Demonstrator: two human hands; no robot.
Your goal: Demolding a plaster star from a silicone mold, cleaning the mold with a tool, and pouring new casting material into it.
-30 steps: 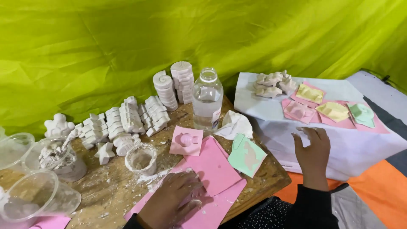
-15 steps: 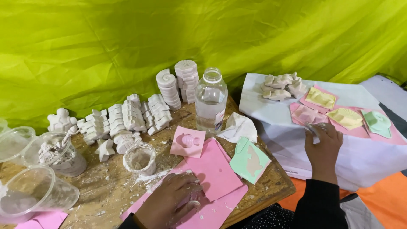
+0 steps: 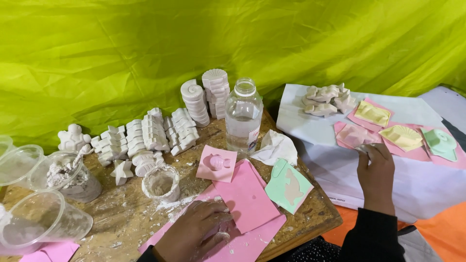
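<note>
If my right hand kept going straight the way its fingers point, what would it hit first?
Probably the pink square mould sheet on the white paper: the right hand already has its fingertips at that sheet's near edge, pointing away from you.

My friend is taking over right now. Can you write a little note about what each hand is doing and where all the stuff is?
Left hand: pressed flat on the pink moulds at the front of the wooden table, fingers dusted white.
Right hand: fingertips on a pink mould on the white paper-covered surface.
Done: rows of white plaster casts stand behind a clear bottle; more casts lie on the paper.
Left: yellow moulds and a green mould lie beside the right hand; a small cup of plaster sits nearby.
</note>
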